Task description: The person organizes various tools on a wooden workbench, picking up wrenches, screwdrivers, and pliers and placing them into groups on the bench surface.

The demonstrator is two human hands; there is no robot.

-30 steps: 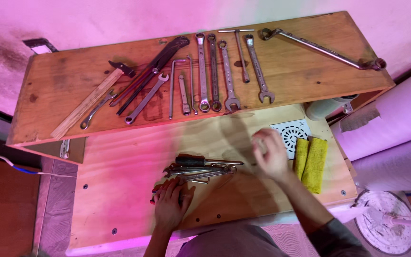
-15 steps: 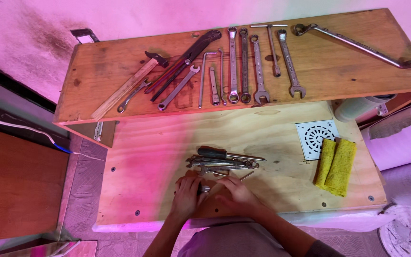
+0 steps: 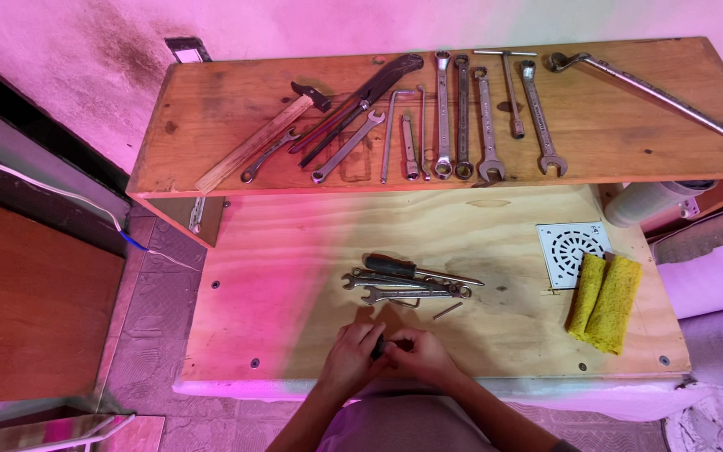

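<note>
Pinching a small dark piece between both hands, I have my left hand and right hand closed on it at the tabletop's near edge; I'd keep it low, grip firm, clear of the wrench pile just beyond.

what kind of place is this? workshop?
Likely a small home or repair workshop. A raised wooden shelf holds a laid-out row of wrenches and a hammer; more wrenches and a screwdriver lie on the plywood bench, where both hands hold a small dark part.
</note>
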